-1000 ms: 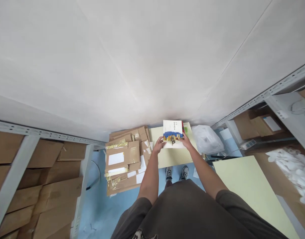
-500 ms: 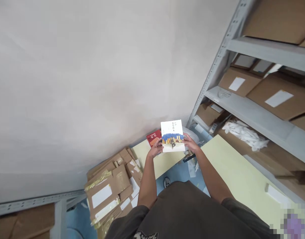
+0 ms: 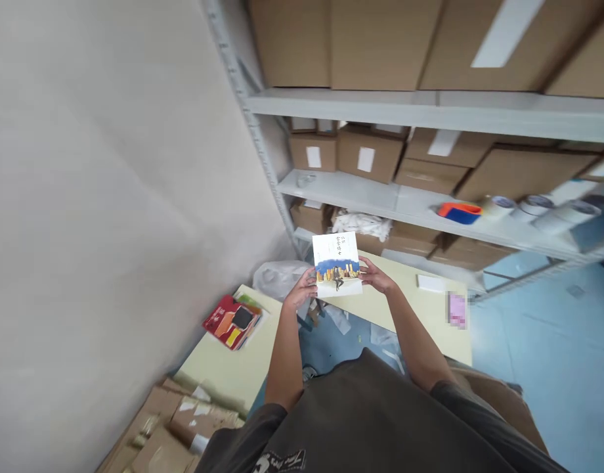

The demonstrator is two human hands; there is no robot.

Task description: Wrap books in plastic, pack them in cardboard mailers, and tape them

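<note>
We've got one white book point(image 3: 337, 264) between both hands, held out in front of us at mid-view, cover toward us: dark lettering up top, blue and yellow skyline across the lower half, dark figure below it. Left hand point(image 3: 301, 289) is on the book's left edge near the lower corner, fingers bent, part closed on it. Right hand point(image 3: 375, 274) is on the right edge, fingers slightly spread and bent, gripping just the margin; we can't see the fingertips behind. Near left, a pale table point(image 3: 218, 368) carries a small stack of books with a red cover point(image 3: 232, 320) on top. Cardboard point(image 3: 159, 427) sits at that table's near end, by the wall. Clear plastic bag point(image 3: 277, 278) is beyond the table, just left of our book. To the right, second pale table point(image 3: 425, 335) has a white block point(image 3: 431, 284) and a pixelated pinkish item point(image 3: 457, 310). Far side: grey rack point(image 3: 341, 187) with brown cartons point(image 3: 371, 154), an orange-and-blue item point(image 3: 459, 212) and some rolls point(image 3: 533, 205) right of it. Blue floor point(image 3: 528, 348) shows at right.
</note>
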